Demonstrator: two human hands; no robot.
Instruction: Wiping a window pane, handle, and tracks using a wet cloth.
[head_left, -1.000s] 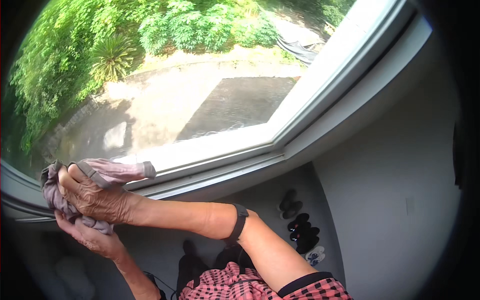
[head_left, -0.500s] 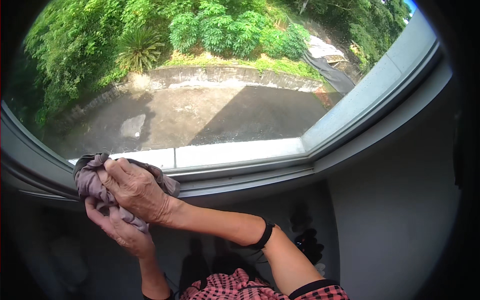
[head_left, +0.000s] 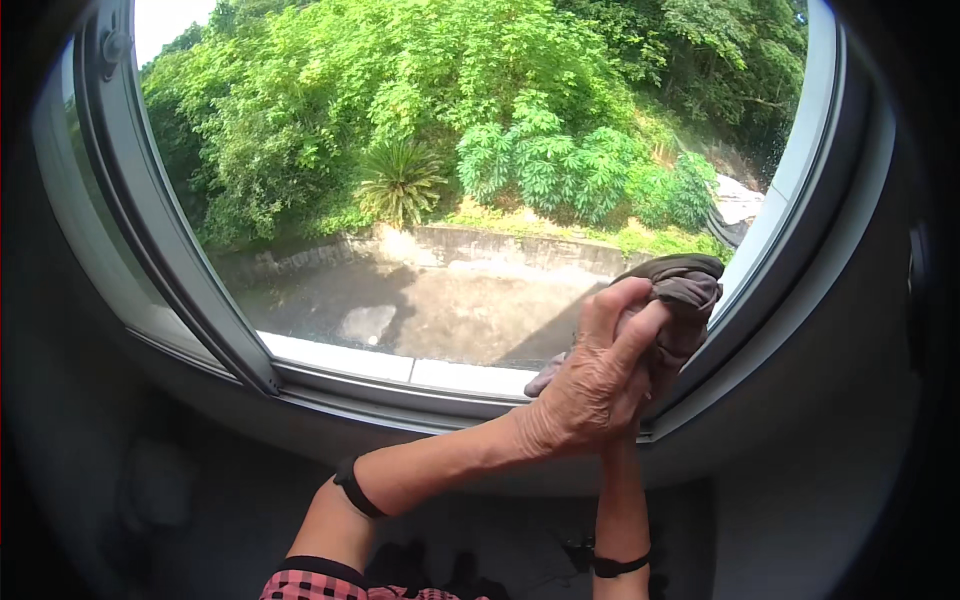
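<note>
At the window frame (head_left: 370,394) in a dim room (head_left: 800,460), left fingers (head_left: 638,338) grip bunched cloth (head_left: 690,292); right fingers' state cannot be told.

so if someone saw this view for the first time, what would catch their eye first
Probably the bright green foliage first, filling the upper view beyond the window frame. Then the left hand, right of centre, clutching a bunched grey-brown cloth. Left of centre, a spiky plant also stands out.

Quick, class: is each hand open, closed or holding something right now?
Left hand: closed, holding the bunched cloth.
Right hand: mostly hidden behind the left; cannot be told.
</note>
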